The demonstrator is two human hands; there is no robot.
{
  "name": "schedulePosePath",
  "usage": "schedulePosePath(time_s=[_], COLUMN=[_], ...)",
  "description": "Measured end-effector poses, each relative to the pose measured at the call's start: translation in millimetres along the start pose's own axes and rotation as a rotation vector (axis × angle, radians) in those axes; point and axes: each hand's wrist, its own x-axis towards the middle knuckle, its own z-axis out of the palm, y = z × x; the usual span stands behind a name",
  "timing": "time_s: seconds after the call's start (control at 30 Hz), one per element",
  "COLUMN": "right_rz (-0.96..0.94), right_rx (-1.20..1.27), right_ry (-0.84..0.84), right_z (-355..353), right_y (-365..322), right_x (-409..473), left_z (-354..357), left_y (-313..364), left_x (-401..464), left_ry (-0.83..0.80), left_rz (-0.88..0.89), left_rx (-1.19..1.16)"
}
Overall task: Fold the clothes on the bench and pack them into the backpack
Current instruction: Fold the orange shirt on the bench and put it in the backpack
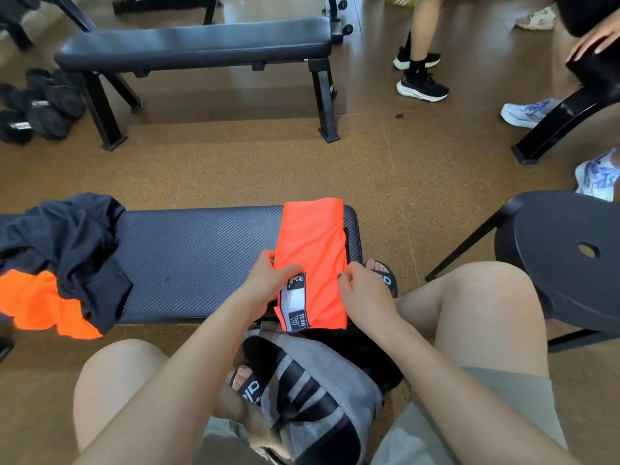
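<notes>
A folded orange garment (312, 250) with a black and white patch lies across the right end of the dark padded bench (201, 260). My left hand (268, 276) pinches its left edge near the patch. My right hand (360, 290) grips its right edge. A crumpled pile of black and orange clothes (63, 263) sits on the bench's left end. The grey backpack with black stripes (315, 394) stands on the floor between my knees, just below the garment; whether its top is open I cannot tell.
A second black bench (198, 45) stands farther away, with dumbbells (37, 105) on the floor to its left. A round black stool (567, 260) is at my right. Other people's legs and shoes (421, 78) are at the upper right. The floor is brown.
</notes>
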Motion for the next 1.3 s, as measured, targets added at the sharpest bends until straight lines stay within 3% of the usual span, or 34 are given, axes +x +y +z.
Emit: schedulePosePath(time_s=[0.1, 0.27, 0.37, 0.53, 0.67, 0.8, 0.93, 1.17, 1.3], right_rz=[0.1, 0.247, 0.28, 0.248, 0.232, 0.154, 0.194, 0.241, 0.327], right_rx=[0.207, 0.334, 0.494, 0.275, 0.297, 0.319, 0.431, 0.233, 0.316], right_ry=[-0.01, -0.154, -0.117, -0.208, -0.325, -0.278, -0.263, -0.348, -0.342], right_z=[-4, 0, -2, -8, -1, 1, -2, 2, -9], right_y=[11, 29, 20, 4, 17, 18, 29, 44, 27], right_x=[-5, -10, -1, -4, -26, -37, -45, -48, -33], left_z=[-1, -2, -1, 0, 1, 3, 3, 0, 0], left_y=[-2, -2, 1, 5, 4, 3, 3, 6, 11], left_x=[3, 5, 6, 8, 9, 10, 10, 8, 4], left_ry=[0.009, -0.004, -0.006, 0.009, 0.022, 0.041, 0.058, 0.014, 0.008], left_rz=[0.001, -0.019, -0.032, -0.038, -0.042, -0.039, -0.022, -0.043, -0.013], left_rx=[-0.018, -0.045, -0.04, 0.012, 0.038, 0.047, 0.058, 0.069, 0.244])
